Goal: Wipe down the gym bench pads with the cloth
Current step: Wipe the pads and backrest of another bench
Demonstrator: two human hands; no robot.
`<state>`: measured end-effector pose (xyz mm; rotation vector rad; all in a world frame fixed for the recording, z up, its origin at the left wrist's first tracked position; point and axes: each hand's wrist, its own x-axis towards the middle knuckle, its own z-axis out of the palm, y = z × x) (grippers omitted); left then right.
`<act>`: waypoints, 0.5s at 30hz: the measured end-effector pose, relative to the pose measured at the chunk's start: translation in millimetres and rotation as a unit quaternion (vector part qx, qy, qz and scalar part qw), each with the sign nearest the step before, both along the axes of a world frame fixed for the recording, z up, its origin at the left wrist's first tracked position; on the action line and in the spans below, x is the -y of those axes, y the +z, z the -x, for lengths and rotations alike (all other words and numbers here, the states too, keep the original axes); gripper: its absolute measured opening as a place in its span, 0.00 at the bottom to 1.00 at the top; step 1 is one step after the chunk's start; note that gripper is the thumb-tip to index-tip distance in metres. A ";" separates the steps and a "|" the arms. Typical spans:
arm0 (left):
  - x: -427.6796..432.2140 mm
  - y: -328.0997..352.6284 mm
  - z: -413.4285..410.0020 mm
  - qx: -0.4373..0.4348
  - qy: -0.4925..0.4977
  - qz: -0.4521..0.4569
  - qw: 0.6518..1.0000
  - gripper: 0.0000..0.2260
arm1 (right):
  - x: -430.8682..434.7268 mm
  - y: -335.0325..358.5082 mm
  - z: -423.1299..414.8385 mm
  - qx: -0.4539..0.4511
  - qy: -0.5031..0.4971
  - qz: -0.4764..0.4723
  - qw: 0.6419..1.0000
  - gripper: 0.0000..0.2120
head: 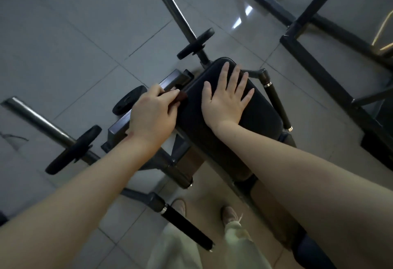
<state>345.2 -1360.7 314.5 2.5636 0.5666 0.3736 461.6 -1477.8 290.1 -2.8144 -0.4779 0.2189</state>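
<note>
Both forearms reach from the near edge, over pale trousers [174, 247] and shoes [230, 215], toward the bench pad [255, 124]. The left hand [152, 115] curls round a small reddish-brown cloth [180, 97], mostly hidden under the fingers, and holds it against the pad's left edge. The right hand [226, 98] lies flat with fingers spread on the pad's far half, holding nothing. To do this stroke well, I judge the cloth should be opened out so more of it meets the cover, then drawn in overlapping passes along the pad, with the right hand bracing and then lifting aside so its patch is not missed. The pad looks dark and smooth with rounded edges, so the sides want following too. Around it are weight plates [73, 149] on steel bars [38, 120], a grey tiled floor [63, 35], and a dark frame [319, 71] at far right.
</note>
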 end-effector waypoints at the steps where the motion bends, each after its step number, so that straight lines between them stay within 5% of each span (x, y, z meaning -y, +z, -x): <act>1: 8.0 0.2 5.4 0.005 0.025 0.004 1.000 0.14 | 7.6 0.2 -1.0 0.009 0.062 0.003 0.998 0.32; 7: 76.7 -16.1 25.5 0.070 0.169 0.054 0.982 0.17 | 70.4 -8.7 -10.1 0.070 0.394 0.055 0.915 0.31; 15: 200.6 -62.9 37.3 0.103 0.231 0.046 0.967 0.18 | 85.5 -22.2 -15.3 0.124 0.453 0.051 0.881 0.32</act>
